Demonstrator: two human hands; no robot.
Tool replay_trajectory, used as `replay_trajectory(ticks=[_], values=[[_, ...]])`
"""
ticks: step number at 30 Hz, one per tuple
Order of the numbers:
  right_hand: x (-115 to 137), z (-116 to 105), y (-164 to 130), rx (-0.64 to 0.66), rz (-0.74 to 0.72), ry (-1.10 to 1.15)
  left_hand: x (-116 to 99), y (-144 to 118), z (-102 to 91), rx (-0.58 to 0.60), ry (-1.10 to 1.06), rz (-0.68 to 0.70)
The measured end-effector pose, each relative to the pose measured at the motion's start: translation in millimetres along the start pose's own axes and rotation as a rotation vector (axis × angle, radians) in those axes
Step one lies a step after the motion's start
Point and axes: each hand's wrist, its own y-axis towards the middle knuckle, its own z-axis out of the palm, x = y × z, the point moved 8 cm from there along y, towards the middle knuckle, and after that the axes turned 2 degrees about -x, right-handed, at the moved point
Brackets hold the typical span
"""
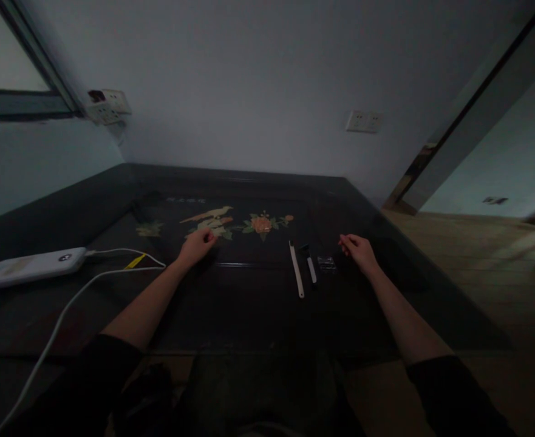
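Dim room, dark lacquered table (pixel 258 303) with an inlaid bird-and-flower panel (pixel 231 223). Left hand (pixel 197 246) rests on the tabletop, fingers loosely curled, gripping nothing; its fingertips touch the lower edge of the panel.

Right hand (pixel 361 252) lies well apart from the left, fingers half bent, also holding nothing. Just to its inner side sits a small clear packet (pixel 326 262). Beyond that lie a short dark-tipped tool (pixel 310 266) and a long pale stick (pixel 296 277), side by side and roughly parallel, probably laid out for easy reach.

Far outside the left hand: white power bank (pixel 30 266), its cable (pixel 67 309) trailing toward the person.
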Motion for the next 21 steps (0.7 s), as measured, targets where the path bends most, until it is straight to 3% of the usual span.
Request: replay_trajectory(ticks=[10,16,18,21], values=[[-2,3,1,0.049,-0.011,-0.038,4,2,3.2,0.015,0.049,0.024],[-4,6,3,0.181,0.045,-0.052,6,2,5.6,0.023,0.07,0.016],[-9,-7,0,0.218,0.114,-0.095,5,1,5.8,0.034,0.082,0.007],[-20,-60,-6,0.104,0.187,-0.342,2,-2,6.6,0.067,0.093,0.001]])
